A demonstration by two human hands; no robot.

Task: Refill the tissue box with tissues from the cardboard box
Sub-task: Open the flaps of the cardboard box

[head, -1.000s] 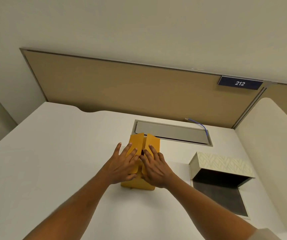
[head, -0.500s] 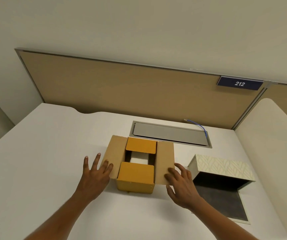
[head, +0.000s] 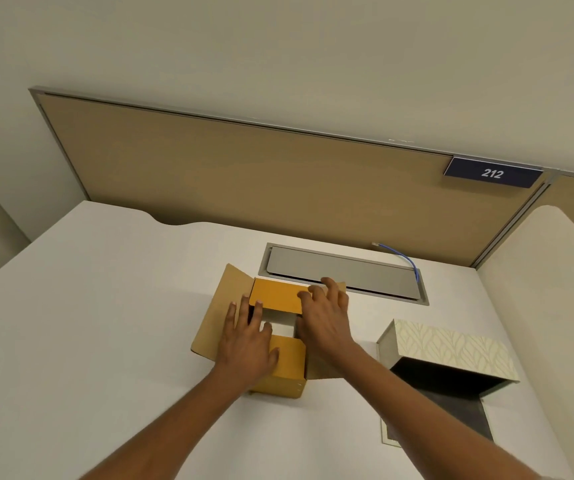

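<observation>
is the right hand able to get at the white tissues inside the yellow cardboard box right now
Probably yes. The side flaps are spread, and the right hand sits at the gap over the white tissues in the yellow cardboard box; the far flap and near flap partly cover it.

office cubicle | partition (head: 244, 188) | sign "212" (head: 492, 173) | desk (head: 105, 306)

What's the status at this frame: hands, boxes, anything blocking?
Both hands open, left hand and right hand on the cardboard box. Flaps open, white tissues visible inside. Tissue box open, looks empty. Nothing blocking.
</observation>
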